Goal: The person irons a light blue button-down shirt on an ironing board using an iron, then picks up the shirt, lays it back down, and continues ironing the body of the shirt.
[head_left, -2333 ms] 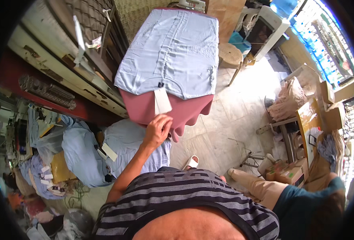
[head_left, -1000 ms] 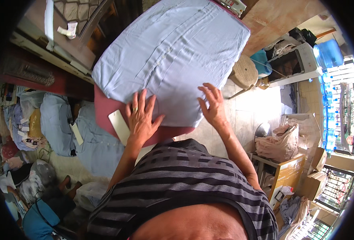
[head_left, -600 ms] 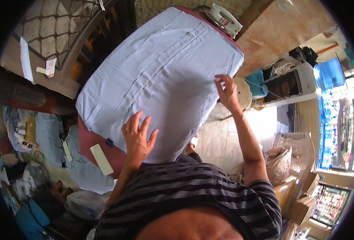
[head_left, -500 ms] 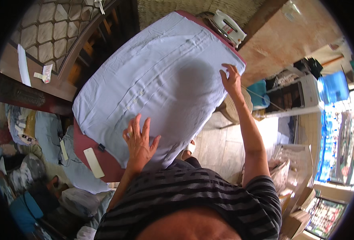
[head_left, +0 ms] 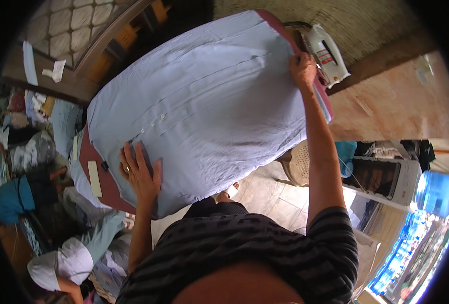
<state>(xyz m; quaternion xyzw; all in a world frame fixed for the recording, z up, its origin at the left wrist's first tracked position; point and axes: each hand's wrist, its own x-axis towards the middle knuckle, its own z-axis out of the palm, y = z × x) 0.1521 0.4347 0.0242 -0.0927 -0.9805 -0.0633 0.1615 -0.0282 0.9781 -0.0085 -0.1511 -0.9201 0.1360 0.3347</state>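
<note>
A light blue buttoned shirt (head_left: 204, 96) lies spread over a dark red padded ironing board (head_left: 280, 25), its small white buttons facing up. My left hand (head_left: 141, 175) rests flat on the near left part of the shirt, fingers spread, a ring on one. At the far right edge, my right hand (head_left: 303, 70) has its fingers curled down on the shirt's border, which it seems to grip; the fingertips are partly hidden. Just beyond that hand, a white iron (head_left: 328, 53) stands at the board's end.
A pale strip (head_left: 95, 178) and a small black piece (head_left: 104, 165) are on the board's left end. Heaped clothes (head_left: 37, 147) lie at left, where another person's white sleeve (head_left: 75, 261) shows. A woven-seat stool (head_left: 298, 162) stands at right, below a wooden panel (head_left: 386, 101).
My right hand has moved away and right to the shirt's far edge beside the iron, its fingers curling. My left hand has shifted left and settled on the shirt. The view has turned.
</note>
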